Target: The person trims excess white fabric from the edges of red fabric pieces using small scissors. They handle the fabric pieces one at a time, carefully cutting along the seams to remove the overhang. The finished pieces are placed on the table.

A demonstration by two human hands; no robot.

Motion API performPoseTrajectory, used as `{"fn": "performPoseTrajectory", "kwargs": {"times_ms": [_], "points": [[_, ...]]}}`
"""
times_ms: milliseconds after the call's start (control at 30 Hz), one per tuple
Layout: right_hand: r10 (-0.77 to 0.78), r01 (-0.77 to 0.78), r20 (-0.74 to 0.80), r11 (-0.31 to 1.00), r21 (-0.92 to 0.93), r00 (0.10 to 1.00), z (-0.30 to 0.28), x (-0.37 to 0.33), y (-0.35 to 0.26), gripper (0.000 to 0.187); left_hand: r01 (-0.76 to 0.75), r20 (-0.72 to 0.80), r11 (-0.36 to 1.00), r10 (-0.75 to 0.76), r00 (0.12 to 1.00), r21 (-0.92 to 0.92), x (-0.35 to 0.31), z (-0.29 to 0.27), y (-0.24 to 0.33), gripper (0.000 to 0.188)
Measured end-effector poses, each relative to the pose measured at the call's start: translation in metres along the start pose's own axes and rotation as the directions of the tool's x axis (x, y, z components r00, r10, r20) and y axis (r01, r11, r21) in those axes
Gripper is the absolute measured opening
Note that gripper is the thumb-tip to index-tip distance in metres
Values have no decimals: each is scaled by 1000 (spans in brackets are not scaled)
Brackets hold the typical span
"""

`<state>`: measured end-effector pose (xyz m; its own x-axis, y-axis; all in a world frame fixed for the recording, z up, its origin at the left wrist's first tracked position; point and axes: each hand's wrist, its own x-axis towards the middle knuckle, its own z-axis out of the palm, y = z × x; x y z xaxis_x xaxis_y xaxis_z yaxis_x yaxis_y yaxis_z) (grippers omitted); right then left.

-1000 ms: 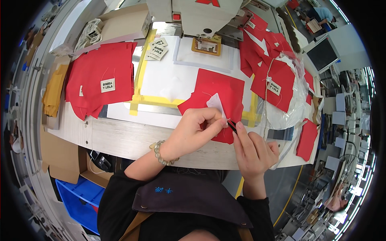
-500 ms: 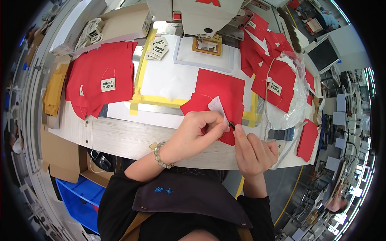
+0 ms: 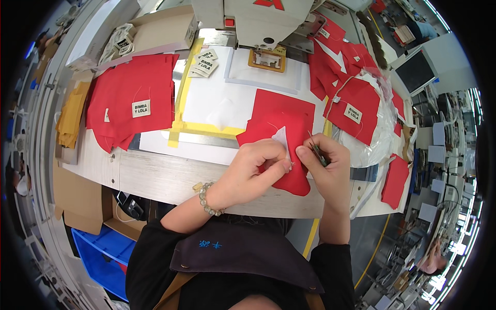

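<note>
Flat red fabric piece [image 3: 284,113] with a white patch [image 3: 280,136] on it: front centre of bench, clock centre for everything below. Left hand [image 3: 261,165] at 7, back of hand up, fingers curled, thumb and index pinched on the work by the patch's lower end; wrist in a translucent bead bracelet [image 3: 207,200], forearm slanting up from 8. Right hand [image 3: 330,164] at 4, just right of the cloth, wrist bent, fingers curled closed around a slim dark metal hand tool [image 3: 319,155], tip up toward 11; forearm near vertical from 5. Hands apart, red cloth between; can't tell if right thumb touches it. Small cream square labels [image 3: 205,66] at 10. Off-white machine head [image 3: 266,23] at 12, brass-coloured rectangular frame [image 3: 267,61] beneath. Labelled red fabric stack [image 3: 129,85] at 9, loose red fabric pile [image 3: 356,98] between 2 and 3. Blue plastic crate [image 3: 101,261] at 8, below bench.
</note>
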<state>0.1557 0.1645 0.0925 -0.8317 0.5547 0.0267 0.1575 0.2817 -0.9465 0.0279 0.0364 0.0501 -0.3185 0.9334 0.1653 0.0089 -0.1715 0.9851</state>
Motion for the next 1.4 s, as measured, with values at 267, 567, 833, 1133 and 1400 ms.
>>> {"fn": "performPoseTrajectory", "kwargs": {"times_ms": [267, 567, 833, 1133, 1400], "points": [[-91, 104, -223, 993, 49, 971, 16, 3, -1, 19, 39, -97, 988, -53, 994, -147, 0, -4, -8, 12], [-51, 81, -410, 995, 58, 911, 4, -2, 10, 20, 89, -131, 981, -113, 985, -174, -8, -19, -12, 15], [-8, 43, -399, 996, 78, 917, -5, -7, 13, 21, 143, -96, 978, -158, 983, -153, -10, -43, -17, 16], [5, 15, -216, 996, 94, 976, -8, -7, 6, 20, -63, -69, 987, 74, 995, 146, 9, -28, -7, 32], [0, 15, -115, 991, 136, 993, -4, -11, -6, 15, -14, -25, 961, 22, 999, 277, 28, -19, 4, 17]]}}
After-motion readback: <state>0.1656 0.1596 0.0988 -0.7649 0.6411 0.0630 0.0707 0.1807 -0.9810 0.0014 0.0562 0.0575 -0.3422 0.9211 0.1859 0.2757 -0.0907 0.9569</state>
